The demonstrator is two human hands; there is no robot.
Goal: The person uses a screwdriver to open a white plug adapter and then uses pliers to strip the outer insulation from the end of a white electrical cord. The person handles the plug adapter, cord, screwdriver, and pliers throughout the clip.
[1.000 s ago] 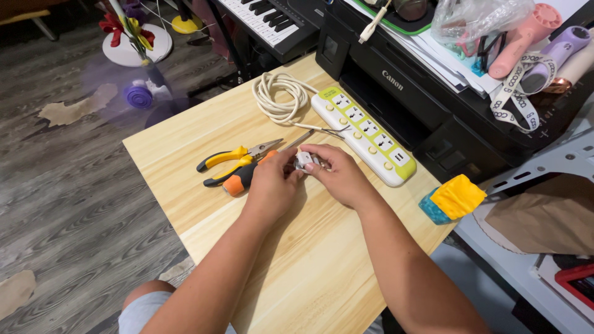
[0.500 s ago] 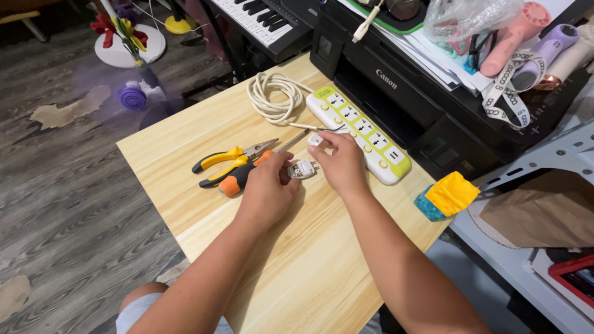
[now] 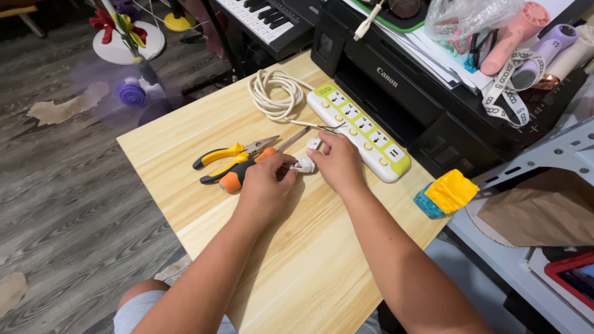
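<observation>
I worked at a pale wooden table (image 3: 185,154) with a straight grain, set over a grey plank floor (image 3: 55,204) (scraps of brown paper lay scattered on it). At twelve o'clock stood a black keyboard (image 3: 266,21), and at one o'clock a black printer (image 3: 396,80) carrying loose papers, a crumpled clear plastic bag (image 3: 470,18) and a pink and a lilac handheld device. At three o'clock a grey metal shelf (image 3: 544,161) held a brown paper bag (image 3: 538,210), and a yellow-and-blue sponge (image 3: 447,193) sat at the table's edge.

My left hand (image 3: 265,185) was closed around a small white plug (image 3: 303,164) near the table's middle, pinching it between thumb and fingers. My right hand (image 3: 337,162) rested just beside it at two o'clock, fingertips touching a second small white piece (image 3: 314,144); whether they gripped it I could not tell. A white-and-green power strip (image 3: 362,130) lay just beyond my right hand, its cream cable (image 3: 275,93) coiled at twelve o'clock. At ten o'clock from my left hand lay yellow-handled pliers (image 3: 229,154) and an orange-handled screwdriver (image 3: 241,176), partly under my fingers.
</observation>
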